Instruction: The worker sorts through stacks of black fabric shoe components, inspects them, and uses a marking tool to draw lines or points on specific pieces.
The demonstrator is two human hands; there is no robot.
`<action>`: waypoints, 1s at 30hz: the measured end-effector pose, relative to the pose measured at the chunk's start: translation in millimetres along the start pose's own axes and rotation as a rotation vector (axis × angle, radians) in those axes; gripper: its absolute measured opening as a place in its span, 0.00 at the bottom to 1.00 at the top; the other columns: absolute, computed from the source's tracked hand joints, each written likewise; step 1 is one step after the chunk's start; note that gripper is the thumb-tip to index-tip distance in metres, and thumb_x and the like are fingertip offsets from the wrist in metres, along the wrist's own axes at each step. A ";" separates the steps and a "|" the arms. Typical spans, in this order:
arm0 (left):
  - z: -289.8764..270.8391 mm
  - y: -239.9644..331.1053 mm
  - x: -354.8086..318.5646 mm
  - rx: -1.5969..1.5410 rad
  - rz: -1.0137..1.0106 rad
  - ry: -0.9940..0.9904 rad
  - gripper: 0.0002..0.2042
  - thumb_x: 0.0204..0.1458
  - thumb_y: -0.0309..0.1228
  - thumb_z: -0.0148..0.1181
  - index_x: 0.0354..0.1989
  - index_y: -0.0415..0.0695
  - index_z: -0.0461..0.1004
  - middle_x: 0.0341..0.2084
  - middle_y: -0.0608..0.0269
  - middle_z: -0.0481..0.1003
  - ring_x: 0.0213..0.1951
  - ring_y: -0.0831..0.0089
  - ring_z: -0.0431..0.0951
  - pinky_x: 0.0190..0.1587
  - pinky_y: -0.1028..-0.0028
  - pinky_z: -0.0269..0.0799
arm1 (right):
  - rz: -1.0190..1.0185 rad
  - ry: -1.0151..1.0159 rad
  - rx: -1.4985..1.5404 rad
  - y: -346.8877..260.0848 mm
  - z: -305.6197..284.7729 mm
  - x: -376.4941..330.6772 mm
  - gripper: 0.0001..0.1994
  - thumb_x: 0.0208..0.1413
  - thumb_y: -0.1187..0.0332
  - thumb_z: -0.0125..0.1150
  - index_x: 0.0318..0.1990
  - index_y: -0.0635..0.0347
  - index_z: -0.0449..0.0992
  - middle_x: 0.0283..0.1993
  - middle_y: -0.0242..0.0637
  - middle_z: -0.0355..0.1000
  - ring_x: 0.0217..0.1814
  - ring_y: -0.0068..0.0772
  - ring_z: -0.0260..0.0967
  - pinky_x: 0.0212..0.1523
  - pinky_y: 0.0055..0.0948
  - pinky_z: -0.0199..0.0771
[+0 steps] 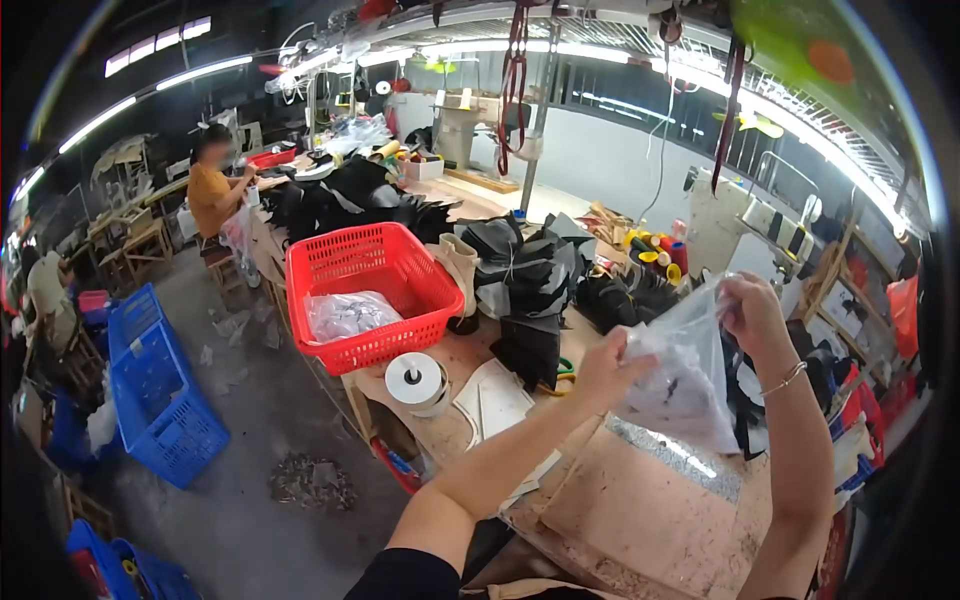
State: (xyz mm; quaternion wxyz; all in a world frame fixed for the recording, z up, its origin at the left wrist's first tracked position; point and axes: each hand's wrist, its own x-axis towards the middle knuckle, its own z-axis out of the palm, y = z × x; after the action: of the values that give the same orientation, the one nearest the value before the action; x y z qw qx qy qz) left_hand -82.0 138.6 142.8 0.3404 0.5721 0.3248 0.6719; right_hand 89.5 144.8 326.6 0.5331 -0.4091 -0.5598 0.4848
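Note:
A clear plastic bag hangs between my hands over the workbench, with small pale and dark pieces low inside it. My left hand is closed on the bag's left edge, thumb and fingers pinching the film. Higher up, my right hand grips the bag's upper right corner; a bracelet is on that wrist. Beyond my left forearm stands a red plastic basket with another filled clear bag lying in it. Behind my hands, stacks of black cut pieces are heaped on the bench.
A white thread cone and white pattern pieces lie on the bench near my left arm. Blue crates and a scrap pile are on the floor at left. A person in an orange shirt sits farther back. Red straps hang overhead.

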 end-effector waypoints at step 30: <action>-72.6 24.5 68.8 0.177 -0.126 -0.331 0.13 0.49 0.28 0.64 0.42 0.43 0.71 0.23 0.74 0.65 0.26 0.84 0.62 0.28 0.81 0.62 | -0.740 -0.474 -0.909 121.5 49.8 45.8 0.06 0.46 0.71 0.63 0.32 0.59 0.72 0.27 0.42 0.69 0.29 0.49 0.69 0.28 0.40 0.70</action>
State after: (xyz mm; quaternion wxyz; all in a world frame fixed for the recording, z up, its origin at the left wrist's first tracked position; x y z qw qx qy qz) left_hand -163.7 178.6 190.9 0.3790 0.6810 0.3574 0.5146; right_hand 28.4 207.9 218.7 0.3001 -0.2555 -0.9171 0.0596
